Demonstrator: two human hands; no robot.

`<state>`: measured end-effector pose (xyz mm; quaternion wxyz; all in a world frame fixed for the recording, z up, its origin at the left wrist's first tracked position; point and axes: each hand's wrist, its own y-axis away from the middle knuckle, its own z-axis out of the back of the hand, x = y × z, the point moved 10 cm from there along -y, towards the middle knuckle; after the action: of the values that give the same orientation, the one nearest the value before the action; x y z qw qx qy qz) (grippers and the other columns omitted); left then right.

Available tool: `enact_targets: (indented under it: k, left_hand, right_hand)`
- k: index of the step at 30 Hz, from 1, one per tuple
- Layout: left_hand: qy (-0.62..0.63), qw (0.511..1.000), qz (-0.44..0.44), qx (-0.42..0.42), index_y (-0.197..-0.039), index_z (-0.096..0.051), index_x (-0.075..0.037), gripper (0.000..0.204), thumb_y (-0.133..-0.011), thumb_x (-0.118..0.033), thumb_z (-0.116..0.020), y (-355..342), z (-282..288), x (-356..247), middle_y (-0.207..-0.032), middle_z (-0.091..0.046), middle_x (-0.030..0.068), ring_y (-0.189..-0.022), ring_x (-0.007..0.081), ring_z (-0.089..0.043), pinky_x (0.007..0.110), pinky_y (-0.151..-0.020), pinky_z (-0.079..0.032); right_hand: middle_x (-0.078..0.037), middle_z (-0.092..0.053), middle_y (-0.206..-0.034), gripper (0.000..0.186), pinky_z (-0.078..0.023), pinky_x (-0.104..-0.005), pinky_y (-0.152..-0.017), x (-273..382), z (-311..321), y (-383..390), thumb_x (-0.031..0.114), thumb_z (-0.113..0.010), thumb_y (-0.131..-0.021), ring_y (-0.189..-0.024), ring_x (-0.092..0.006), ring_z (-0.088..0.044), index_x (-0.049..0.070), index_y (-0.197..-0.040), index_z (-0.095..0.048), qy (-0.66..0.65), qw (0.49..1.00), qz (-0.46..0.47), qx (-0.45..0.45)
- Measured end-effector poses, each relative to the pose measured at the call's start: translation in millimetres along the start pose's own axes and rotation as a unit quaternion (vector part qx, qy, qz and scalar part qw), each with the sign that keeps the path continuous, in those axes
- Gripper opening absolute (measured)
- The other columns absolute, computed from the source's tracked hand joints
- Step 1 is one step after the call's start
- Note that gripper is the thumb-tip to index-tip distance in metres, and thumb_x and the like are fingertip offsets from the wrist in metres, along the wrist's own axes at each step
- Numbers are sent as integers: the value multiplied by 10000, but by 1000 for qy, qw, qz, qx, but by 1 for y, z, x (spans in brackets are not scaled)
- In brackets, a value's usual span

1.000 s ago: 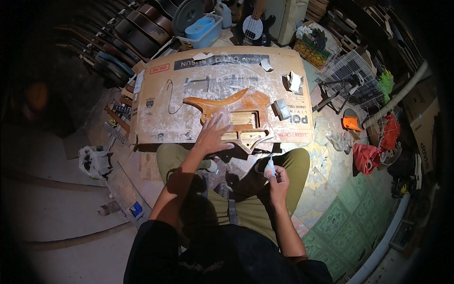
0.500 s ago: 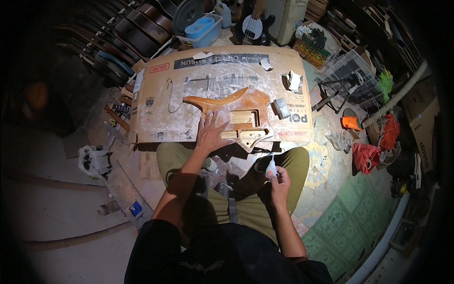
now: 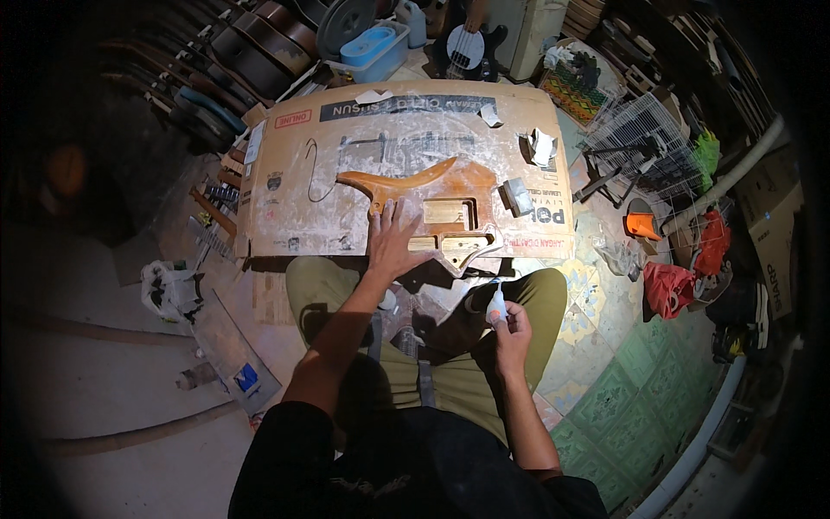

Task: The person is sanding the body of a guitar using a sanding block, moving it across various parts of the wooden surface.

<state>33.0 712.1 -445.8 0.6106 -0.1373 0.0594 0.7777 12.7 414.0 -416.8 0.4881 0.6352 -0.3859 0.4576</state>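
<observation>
Seemingly rubbing, the left hand, fingers spread, has shifted across the guitar body. Near it, the right hand pinches a bottle.

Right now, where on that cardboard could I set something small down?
Two bare patches: left of the bent wire, and between the guitar body and the paper scrap at the far edge. It's crowded on the right, around the grey block and crumpled paper.

Guitar body I touch: brown wood, smooth sheen along curved edge, dull and dusty elsewhere; cut-outs pale, raw-looking wood. Bottle I hold: whitish plastic, by its look. Cardboard before me: matt, powder-smeared. My trousers: matt cloth. Cage: metal-looking wire. Red bag: creased, soft-looking.
</observation>
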Motion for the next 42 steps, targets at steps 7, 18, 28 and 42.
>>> enact_targets:
  k: [7, 18, 28, 42]
  left_hand:
    - [67, 991, 106, -41, -1463, -466, -52, 913, -791, -621, -705, 7, 11, 49, -1583, -324, 207, -1485, 408, -226, 563, -1203, -156]
    - [121, 983, 136, -16, -1509, -418, -142, 975, -728, -618, -757, 41, -11, 69, -1604, -232, 257, -1468, 464, -224, 611, -1182, -166]
    - [95, 990, 105, -18, -1490, -458, -188, 978, -670, -592, -806, 24, -5, 42, -1624, -176, 223, -1473, 500, -145, 640, -1178, -155]
    - [106, 987, 118, -4, -1516, -424, -206, 1014, -658, -573, -821, 24, -9, 47, -1638, -180, 185, -1454, 514, -196, 633, -1182, -162]
  right_hand:
    - [-11, -627, -900, 197, -457, -225, -687, -10, -51, -55, 92, -718, -909, -768, -58, -539, -3, -1055, -626, 74, 996, 35, 38]
    - [-53, -657, -793, 178, -478, -264, -629, -41, -135, -139, 117, -689, -932, -697, -83, -571, -34, -1003, -626, 224, 968, 52, 96]
    - [-75, -672, -829, 176, -501, -270, -655, -39, -141, -142, 93, -685, -927, -734, -100, -596, -48, -1018, -631, 261, 960, 45, 93]
    - [-178, -671, -702, 267, -500, -371, -593, -45, -142, -159, 185, -739, -838, -611, -222, -641, -59, -907, -655, 337, 935, 87, 72]
